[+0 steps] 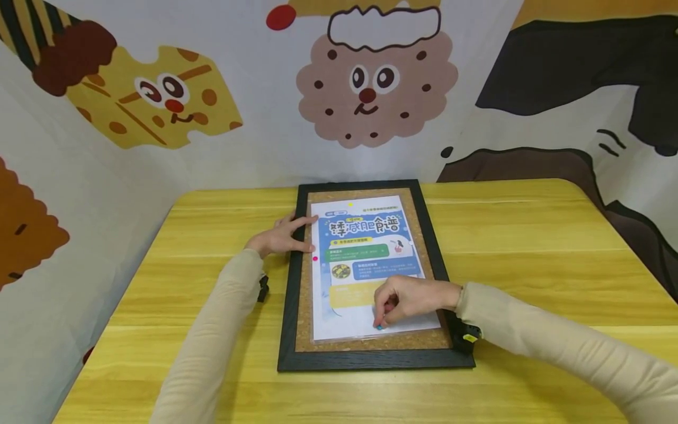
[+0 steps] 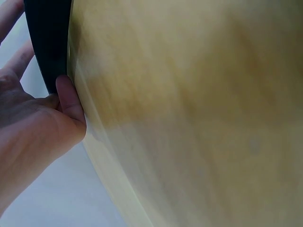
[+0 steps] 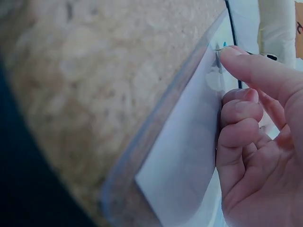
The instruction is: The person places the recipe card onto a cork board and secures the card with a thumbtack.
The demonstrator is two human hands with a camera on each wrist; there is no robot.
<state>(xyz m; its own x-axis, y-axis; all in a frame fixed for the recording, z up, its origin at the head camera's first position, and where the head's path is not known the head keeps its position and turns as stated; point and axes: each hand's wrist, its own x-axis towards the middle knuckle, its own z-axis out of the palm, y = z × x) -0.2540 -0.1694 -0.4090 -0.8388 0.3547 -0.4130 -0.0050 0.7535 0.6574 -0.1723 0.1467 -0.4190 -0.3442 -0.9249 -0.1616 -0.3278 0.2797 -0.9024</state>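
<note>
A printed sheet in a clear sleeve (image 1: 344,327) lies on a cork board (image 1: 304,294) with a black frame (image 1: 349,360). My right hand (image 1: 410,297) pinches a small blue push pin (image 1: 378,327) between thumb and forefinger over the sheet's lower part. The right wrist view shows the pin's thin metal point (image 3: 218,49) at the fingertips, the other fingers curled. My left hand (image 1: 281,235) rests across the left side of the frame, spread fingers reaching the sheet's left edge. In the left wrist view, one finger (image 2: 70,97) bends against the frame's outer side.
A yellow pin (image 1: 350,204) sits at the sheet's top and a pink pin (image 1: 315,258) on its left edge. The board lies on a yellow wood-grain table (image 1: 529,247). Behind it hangs a cartoon-printed cloth (image 1: 254,159).
</note>
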